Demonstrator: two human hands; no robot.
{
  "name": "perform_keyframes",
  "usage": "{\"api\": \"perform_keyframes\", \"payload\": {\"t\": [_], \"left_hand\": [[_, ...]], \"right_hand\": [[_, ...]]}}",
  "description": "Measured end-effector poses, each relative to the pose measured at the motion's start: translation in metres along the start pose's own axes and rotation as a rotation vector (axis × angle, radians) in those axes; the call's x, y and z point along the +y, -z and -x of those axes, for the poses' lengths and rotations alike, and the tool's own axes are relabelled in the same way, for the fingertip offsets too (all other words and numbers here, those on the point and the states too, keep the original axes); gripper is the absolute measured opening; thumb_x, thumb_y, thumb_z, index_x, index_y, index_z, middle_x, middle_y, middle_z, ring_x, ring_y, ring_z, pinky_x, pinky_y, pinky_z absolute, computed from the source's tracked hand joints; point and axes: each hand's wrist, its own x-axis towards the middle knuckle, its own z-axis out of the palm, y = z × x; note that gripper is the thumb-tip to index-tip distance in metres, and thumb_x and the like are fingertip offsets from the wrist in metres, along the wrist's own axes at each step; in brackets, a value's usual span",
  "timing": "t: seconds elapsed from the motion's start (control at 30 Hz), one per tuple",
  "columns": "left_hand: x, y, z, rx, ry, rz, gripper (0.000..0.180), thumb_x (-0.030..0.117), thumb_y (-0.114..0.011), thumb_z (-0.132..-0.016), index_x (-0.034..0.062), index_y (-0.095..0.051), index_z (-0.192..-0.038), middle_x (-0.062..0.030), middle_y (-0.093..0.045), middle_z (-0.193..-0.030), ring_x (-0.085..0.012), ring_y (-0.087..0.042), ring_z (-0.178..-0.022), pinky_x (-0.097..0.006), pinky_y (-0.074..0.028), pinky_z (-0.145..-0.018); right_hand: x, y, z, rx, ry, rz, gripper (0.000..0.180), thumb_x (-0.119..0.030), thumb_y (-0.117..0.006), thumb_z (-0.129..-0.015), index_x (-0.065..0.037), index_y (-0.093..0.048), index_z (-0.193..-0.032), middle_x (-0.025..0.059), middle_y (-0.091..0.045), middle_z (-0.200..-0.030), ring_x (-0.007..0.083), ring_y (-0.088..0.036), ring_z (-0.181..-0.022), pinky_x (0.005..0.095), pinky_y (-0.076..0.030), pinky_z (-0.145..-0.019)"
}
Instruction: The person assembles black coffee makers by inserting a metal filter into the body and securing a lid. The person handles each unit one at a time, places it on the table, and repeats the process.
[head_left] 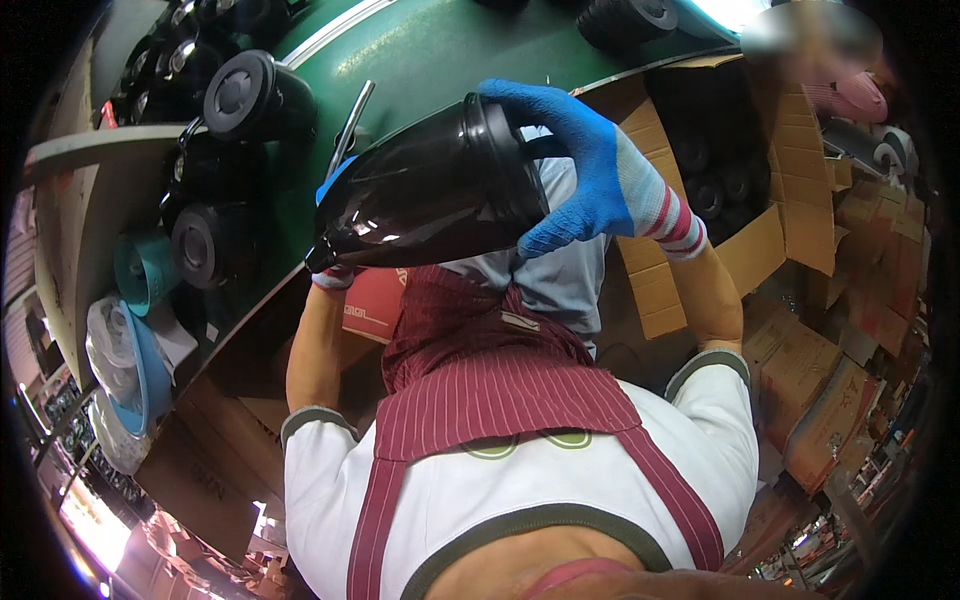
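Note:
I hold a dark, glossy plastic jug body tipped on its side in front of my chest. My right hand, in a blue glove with a striped cuff, grips its wide rim end. My left hand, also in a blue glove, is mostly hidden behind the jug's narrow end and supports it there. A thin metal rod sticks up beside the left hand, over the green table.
Several black round parts lie along the table's left side, with a teal cup and plastic bags beyond the edge. An open cardboard box with black parts stands at right, among stacked cartons.

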Motion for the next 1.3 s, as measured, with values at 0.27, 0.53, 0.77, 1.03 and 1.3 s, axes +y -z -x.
{"api": "perform_keyframes", "payload": {"t": [0.27, 0.53, 0.77, 1.03, 1.3], "left_hand": [[0.016, -0.017, 0.016, -0.011, -0.036, -0.011, 0.039, 0.016, -0.069, -0.093, -0.0053, -0.066, -0.126, -0.013, -0.074, -0.115, -0.0218, -0.073, -0.098, -0.037, -0.06, -0.087], [0.054, -0.056, 0.036, -0.001, -0.047, -0.14, 0.038, 0.016, -0.068, -0.093, -0.006, -0.066, -0.124, -0.0128, -0.075, -0.113, -0.0219, -0.073, -0.094, -0.038, -0.061, -0.085], [0.077, -0.069, 0.012, -0.108, -0.93, -0.849, 0.036, 0.01, -0.076, -0.085, -0.0034, -0.074, -0.118, -0.0155, -0.075, -0.115, -0.0298, -0.073, -0.107, -0.039, -0.057, -0.095], [0.1, -0.103, 0.009, -0.002, -1.284, -0.945, 0.04, 0.02, -0.086, -0.073, 0.0021, -0.079, -0.109, -0.014, -0.078, -0.106, -0.0324, -0.075, -0.102, -0.04, -0.06, -0.091], [0.045, -0.115, 0.017, 0.081, -0.82, -0.542, 0.037, 0.015, -0.071, -0.089, -0.0036, -0.069, -0.122, -0.0121, -0.075, -0.113, -0.0229, -0.073, -0.097, -0.036, -0.059, -0.089]], "right_hand": [[-0.011, -0.019, 0.035, 0.068, 0.111, 0.011, 0.13, -0.033, -0.105, -0.051, -0.007, -0.036, -0.158, 0.0146, -0.044, -0.155, 0.0323, -0.05, -0.14, 0.0475, -0.048, -0.114], [-0.011, -0.016, 0.053, 0.07, 0.185, -0.02, 0.131, -0.036, -0.105, -0.05, -0.007, -0.037, -0.158, 0.0142, -0.042, -0.156, 0.0336, -0.049, -0.142, 0.0479, -0.049, -0.112], [0.054, -0.035, 0.079, 0.266, -0.034, -0.496, 0.089, -0.032, -0.069, -0.097, -0.01, -0.017, -0.166, 0.0145, -0.024, -0.169, 0.0315, -0.033, -0.153, 0.0431, -0.03, -0.125], [0.048, -0.028, 0.071, 0.441, 0.336, 0.29, 0.06, -0.019, -0.051, -0.107, -0.01, -0.03, -0.163, 0.0167, -0.036, -0.164, 0.0347, -0.041, -0.148, 0.0412, -0.033, -0.122], [-0.047, -0.055, 0.073, 0.701, 0.259, -0.035, 0.058, -0.035, -0.061, -0.104, 0.002, -0.05, -0.149, 0.0179, -0.057, -0.147, 0.0293, -0.058, -0.132, 0.0379, -0.046, -0.111]]}}
